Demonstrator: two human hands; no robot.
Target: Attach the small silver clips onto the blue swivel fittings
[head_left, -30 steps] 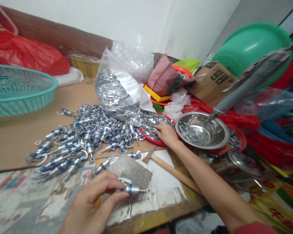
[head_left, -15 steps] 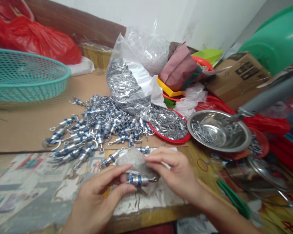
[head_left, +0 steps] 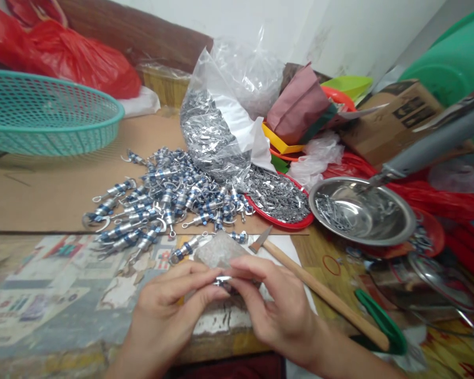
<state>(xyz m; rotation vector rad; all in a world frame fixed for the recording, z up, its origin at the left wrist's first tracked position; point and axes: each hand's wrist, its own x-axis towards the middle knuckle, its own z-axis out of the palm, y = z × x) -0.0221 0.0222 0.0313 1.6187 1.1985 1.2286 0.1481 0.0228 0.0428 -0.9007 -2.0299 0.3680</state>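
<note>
Between the fingertips of both hands, just in front of a grey block [head_left: 221, 248], is a small shiny metal piece [head_left: 222, 280]. My left hand [head_left: 174, 295] pinches it from the left, thumb and forefinger closed. From the right, my right hand [head_left: 274, 295] closes its thumb and fingers on the same piece; much of it is hidden by the fingers. Behind the block lies a heap of silver and blue metal fittings with hooks and rings [head_left: 169, 195]. A hammer with a wooden handle [head_left: 324, 287] rests right of my right hand.
A clear bag of small metal parts [head_left: 211, 137] leans behind a red tray [head_left: 300, 225] of similar parts. To the right stand a steel bowl [head_left: 363, 239] and a green plastic item [head_left: 383, 321]. A turquoise basket [head_left: 51, 131] is at the left, on cardboard [head_left: 31, 195].
The blue and silver fitting that lay in my left fingers is now mostly out of sight. Both hands have come together at the piece. The hammer now shows beside my right hand. The view has shifted slightly.
</note>
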